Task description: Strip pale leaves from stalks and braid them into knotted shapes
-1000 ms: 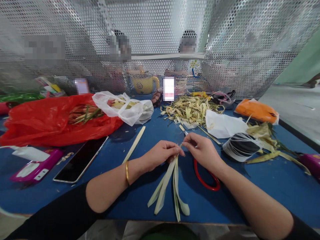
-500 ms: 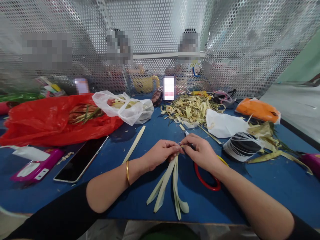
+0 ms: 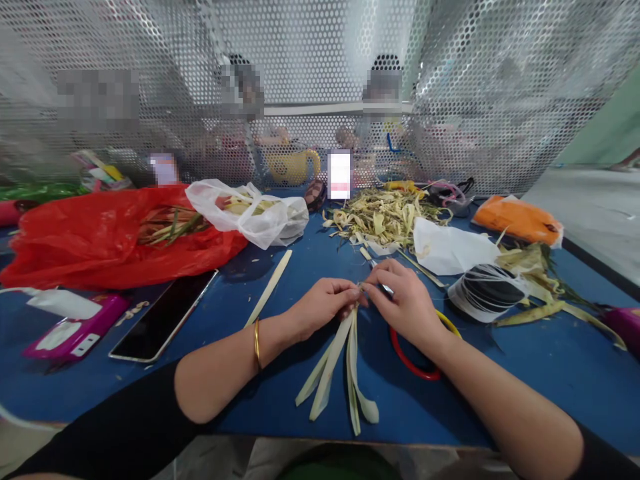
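Observation:
My left hand [image 3: 324,308] pinches the top end of a bundle of pale green leaf strips [image 3: 331,367], which fan out below it towards the table's front edge. Thumb and fingertips of my right hand [image 3: 403,293] are pinched together at the same top end, touching or almost touching the left fingertips. What the right fingers hold is too small to make out. Partly under the right hand lie scissors with a red and yellow handle [image 3: 414,367]. One loose pale strip [image 3: 270,287] lies beyond my left forearm.
A spool of white thread [image 3: 486,295] and white paper [image 3: 453,248] lie right of my hands. Behind is a heap of dried strips [image 3: 385,217]. Leftward are a red plastic bag [image 3: 75,233], a white bag [image 3: 280,220], a dark phone [image 3: 163,320] and a purple power strip [image 3: 100,333].
The right fingers have shifted slightly at the top of the bundle. My left hand keeps its pinch, and the strips lie almost as before. The whole view has moved a little.

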